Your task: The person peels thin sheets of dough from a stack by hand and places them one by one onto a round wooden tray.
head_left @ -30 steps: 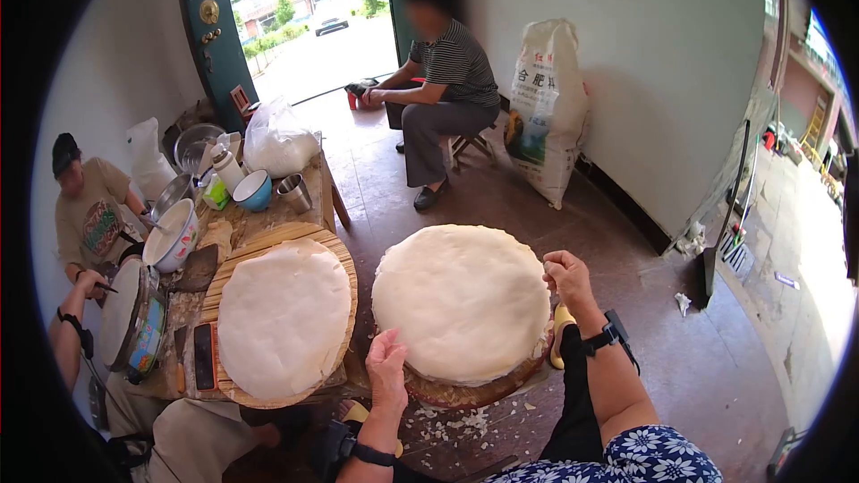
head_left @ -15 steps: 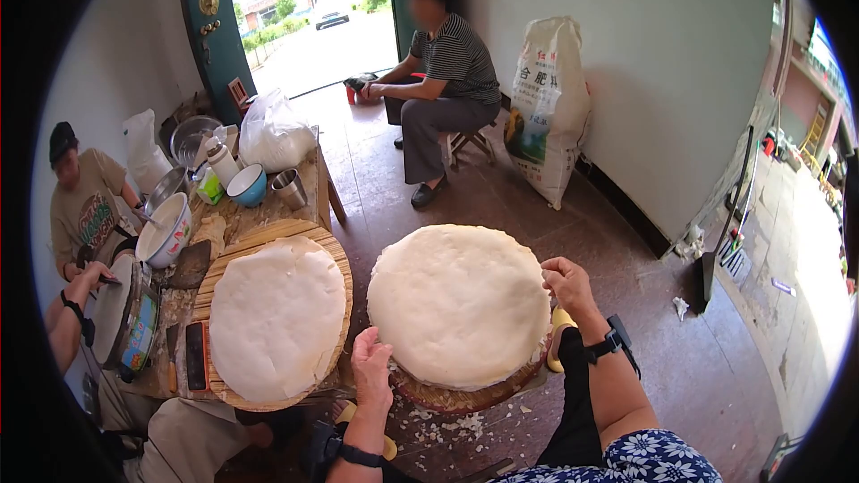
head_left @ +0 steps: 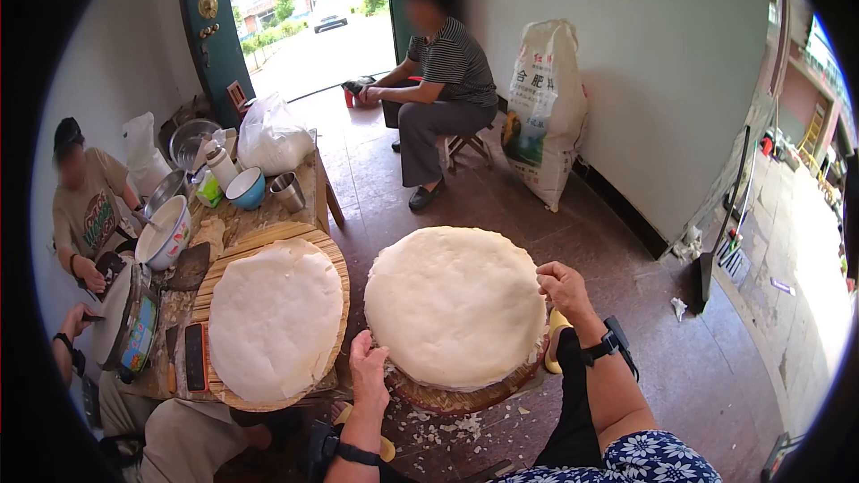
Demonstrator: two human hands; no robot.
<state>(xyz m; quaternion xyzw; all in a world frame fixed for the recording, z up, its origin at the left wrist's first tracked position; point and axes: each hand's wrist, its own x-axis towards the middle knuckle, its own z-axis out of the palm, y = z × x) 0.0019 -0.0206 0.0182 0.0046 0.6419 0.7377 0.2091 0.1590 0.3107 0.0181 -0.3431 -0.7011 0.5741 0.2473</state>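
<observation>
A stack of thin round pale flatbreads [head_left: 455,304] sits in front of me on a round wooden board [head_left: 465,396]. My right hand [head_left: 564,290] pinches the stack's right edge between thumb and fingers. At the lower left edge, my left hand [head_left: 368,367] has its fingers closed on the rim of the top sheet; how much it grips is partly hidden. To the left, another flatbread [head_left: 277,320] lies on a round slatted mat [head_left: 335,259], apart from both hands.
A low table holds a blue bowl [head_left: 245,188], a metal cup [head_left: 288,191], a batter basin [head_left: 165,234] and a round griddle [head_left: 112,313]. Two co-workers are at the left and one person [head_left: 447,80] sits near the door. A large sack [head_left: 544,116] leans on the wall.
My hands stay at the stack's edges with barely any shift. A co-worker's hand at the griddle has drawn down and left, and the capped co-worker's hand now reaches to the griddle's far edge.
</observation>
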